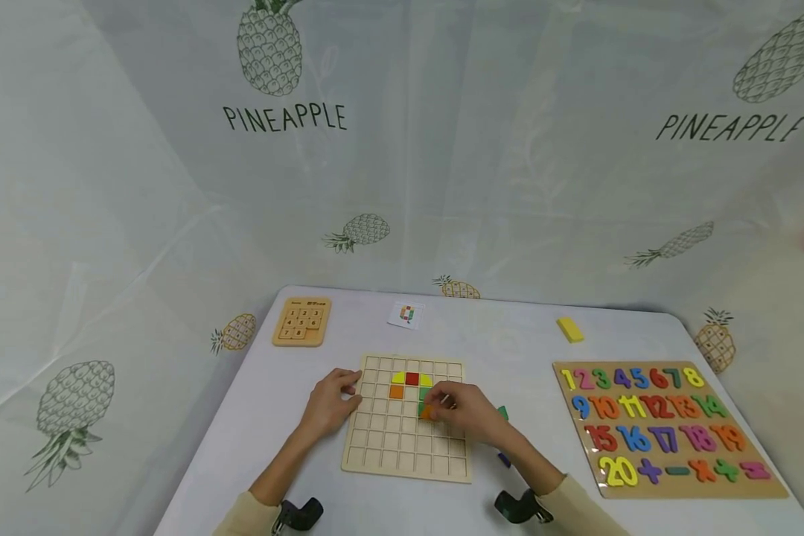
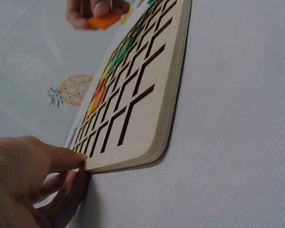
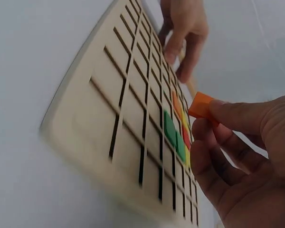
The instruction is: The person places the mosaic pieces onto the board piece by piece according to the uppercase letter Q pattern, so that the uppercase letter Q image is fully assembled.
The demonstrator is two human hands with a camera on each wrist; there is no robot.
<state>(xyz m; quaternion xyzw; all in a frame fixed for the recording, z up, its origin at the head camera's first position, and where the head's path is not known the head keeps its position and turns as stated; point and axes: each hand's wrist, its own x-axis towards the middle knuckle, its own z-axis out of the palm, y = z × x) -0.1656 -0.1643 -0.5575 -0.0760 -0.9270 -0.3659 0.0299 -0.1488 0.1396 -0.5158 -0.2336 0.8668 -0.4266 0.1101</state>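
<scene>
Right hand (image 3: 256,178) hides part of pinched orange block (image 3: 200,104).

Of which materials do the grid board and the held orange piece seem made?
The grid board looks like pale, matt wood, perhaps plywood: its edge seems layered. The orange piece looks smooth and evenly coloured, so perhaps painted wood or plastic.

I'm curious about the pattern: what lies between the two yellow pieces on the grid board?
The head view shows one red tile between the two yellow pieces.
</scene>
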